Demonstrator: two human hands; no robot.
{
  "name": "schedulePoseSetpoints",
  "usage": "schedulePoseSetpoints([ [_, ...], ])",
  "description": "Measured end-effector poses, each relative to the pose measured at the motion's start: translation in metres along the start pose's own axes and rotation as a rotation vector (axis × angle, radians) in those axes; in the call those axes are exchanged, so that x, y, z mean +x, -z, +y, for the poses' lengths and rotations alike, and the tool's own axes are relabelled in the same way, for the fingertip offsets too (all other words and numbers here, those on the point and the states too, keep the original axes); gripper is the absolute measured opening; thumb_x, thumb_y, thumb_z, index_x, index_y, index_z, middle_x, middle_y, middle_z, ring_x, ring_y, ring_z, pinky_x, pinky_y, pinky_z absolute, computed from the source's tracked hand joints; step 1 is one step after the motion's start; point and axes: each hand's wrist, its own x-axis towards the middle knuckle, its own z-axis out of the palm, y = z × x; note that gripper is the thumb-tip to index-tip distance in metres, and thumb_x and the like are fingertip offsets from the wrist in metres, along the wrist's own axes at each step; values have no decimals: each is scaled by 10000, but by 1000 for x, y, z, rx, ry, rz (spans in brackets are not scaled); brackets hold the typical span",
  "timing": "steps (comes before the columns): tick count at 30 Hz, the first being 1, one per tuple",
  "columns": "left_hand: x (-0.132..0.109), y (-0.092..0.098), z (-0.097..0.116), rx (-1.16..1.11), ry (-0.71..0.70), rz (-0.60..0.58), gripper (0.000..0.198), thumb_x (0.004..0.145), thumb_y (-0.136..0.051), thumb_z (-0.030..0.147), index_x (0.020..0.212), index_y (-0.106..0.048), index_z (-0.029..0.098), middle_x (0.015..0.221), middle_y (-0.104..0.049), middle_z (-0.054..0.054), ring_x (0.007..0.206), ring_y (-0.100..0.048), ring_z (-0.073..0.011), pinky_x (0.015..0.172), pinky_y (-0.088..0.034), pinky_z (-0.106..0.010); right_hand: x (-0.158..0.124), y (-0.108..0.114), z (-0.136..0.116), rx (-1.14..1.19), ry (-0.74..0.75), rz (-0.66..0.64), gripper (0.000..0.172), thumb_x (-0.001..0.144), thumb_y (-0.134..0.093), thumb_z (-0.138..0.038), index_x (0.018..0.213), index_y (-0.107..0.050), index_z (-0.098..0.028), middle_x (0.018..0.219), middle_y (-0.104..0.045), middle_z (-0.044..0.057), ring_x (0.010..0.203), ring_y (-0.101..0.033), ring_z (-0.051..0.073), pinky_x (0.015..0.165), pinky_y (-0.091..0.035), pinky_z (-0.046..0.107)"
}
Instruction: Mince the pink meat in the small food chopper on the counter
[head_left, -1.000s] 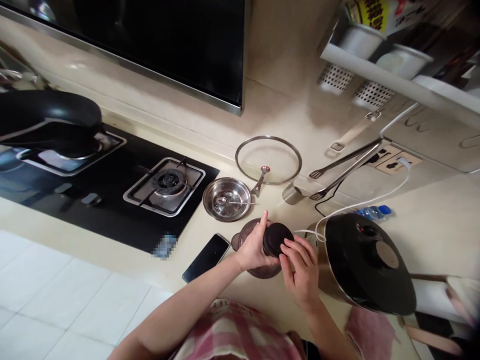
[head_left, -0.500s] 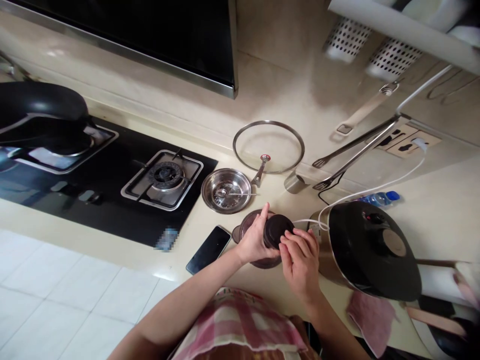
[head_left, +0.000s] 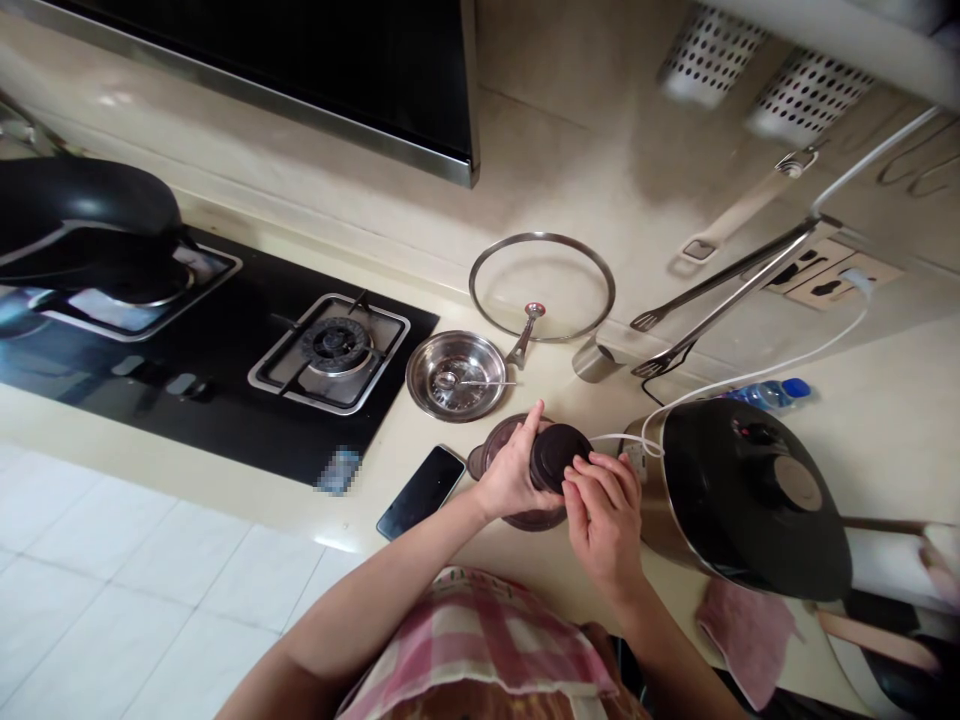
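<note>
A jar with a round dark lid [head_left: 556,458] is held over a brown translucent pot [head_left: 491,436] on the counter. My left hand [head_left: 510,475] wraps round the side of the jar, thumb pointing up. Against the lid's right edge press the bent fingertips of my right hand [head_left: 609,512]. The jar's body is mostly hidden by my hands, and its contents do not show. Behind the pot stands a shallow steel bowl [head_left: 487,404] with a small spoon [head_left: 448,381] in it. Left of the pot lies a black phone [head_left: 421,494].
A gas stove [head_left: 225,390] with a black wok [head_left: 82,215] is at the left. A glass lid [head_left: 541,236] leans on the wall near a steel cup [head_left: 594,362]. To the right stand a rice cooker [head_left: 750,500], a water bottle [head_left: 765,394] and a pink cloth [head_left: 750,635].
The camera view has shifted slightly, so the scene sits a little differently in the picture. Both hands keep nearly the same grip on the jar and its lid.
</note>
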Motion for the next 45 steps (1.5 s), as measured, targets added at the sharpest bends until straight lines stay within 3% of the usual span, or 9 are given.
schedulePoseSetpoints([
  [7,1,0,-2,-11,-16,-5,1334,562,-831,364,1536,66,199,1326,-530,-134,1231,-514,-315,1066,-386,-482,0,-3,1,-6,31,62,119,907,-552,-169,962,-650,-208,962,-705,49,1041,-582,234,1058,-373,526],
  [45,4,3,-1,-14,-7,-30,1331,557,-829,410,1537,36,155,1313,-540,-157,1240,-503,-330,1079,-373,-486,0,-3,1,-16,43,54,105,898,-561,-148,953,-641,-187,952,-705,61,1037,-583,240,1049,-381,534],
])
